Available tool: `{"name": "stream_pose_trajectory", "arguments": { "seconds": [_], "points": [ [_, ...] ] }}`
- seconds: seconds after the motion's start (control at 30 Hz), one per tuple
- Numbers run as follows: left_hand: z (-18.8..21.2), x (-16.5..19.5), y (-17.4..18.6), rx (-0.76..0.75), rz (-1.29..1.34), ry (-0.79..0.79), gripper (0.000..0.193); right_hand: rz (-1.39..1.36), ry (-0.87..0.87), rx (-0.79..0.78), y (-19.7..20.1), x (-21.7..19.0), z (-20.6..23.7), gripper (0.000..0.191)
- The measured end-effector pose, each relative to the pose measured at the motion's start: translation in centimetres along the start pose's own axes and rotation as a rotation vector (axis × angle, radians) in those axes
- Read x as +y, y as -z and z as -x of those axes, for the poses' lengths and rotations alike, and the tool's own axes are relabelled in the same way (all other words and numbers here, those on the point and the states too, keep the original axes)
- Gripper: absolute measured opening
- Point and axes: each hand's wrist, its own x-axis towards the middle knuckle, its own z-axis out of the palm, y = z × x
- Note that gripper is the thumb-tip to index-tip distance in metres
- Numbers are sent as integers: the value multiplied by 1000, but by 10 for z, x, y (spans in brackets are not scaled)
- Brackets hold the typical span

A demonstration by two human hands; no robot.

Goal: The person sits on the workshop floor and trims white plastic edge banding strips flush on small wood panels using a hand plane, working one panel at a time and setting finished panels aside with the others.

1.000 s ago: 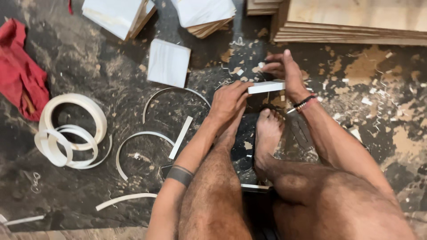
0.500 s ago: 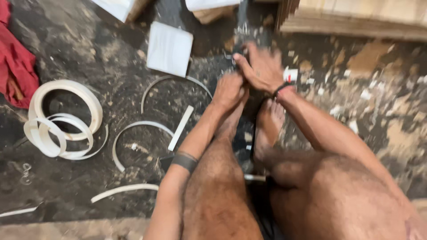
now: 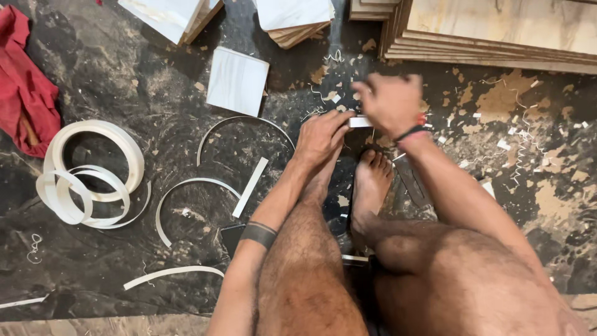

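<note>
Bare foot (image 3: pixel 371 180) planted on dark floor (image 3: pixel 124 81). Left hand (image 3: pixel 321 138) pinches small white strip piece (image 3: pixel 360 122) just above toes. Right hand (image 3: pixel 390 102) blurred, fingers curled, apparently touching the strip. Beyond: white square panel (image 3: pixel 237 81), stacked boards (image 3: pixel 497 31).

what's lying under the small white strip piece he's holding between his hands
Beneath the white piece lies dark floor littered with pale shavings and chips. The left hand and right hand cover the rest.
</note>
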Motion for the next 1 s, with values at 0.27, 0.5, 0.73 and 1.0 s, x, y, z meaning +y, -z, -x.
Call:
{"name": "stream_pose_trajectory", "arguments": {
  "seconds": [0.27, 0.5, 0.73, 1.0],
  "points": [
    [-1, 5, 4, -35, 25, -9, 31, -1612, -407, -164, -61, 85, 26, 75],
    [-5, 5, 4, -42, 61, -27, 28, -1748, -464, -149, -102, 122, 26, 69],
    [-28, 33, 19, -85, -120, -45, 26, -1485, -604, 328, -81, 120, 23, 70],
    [-64, 73, -1, -268, -660, -545, 9, -787, -530, 642, -1, 156, 201, 31]
  ]
}}
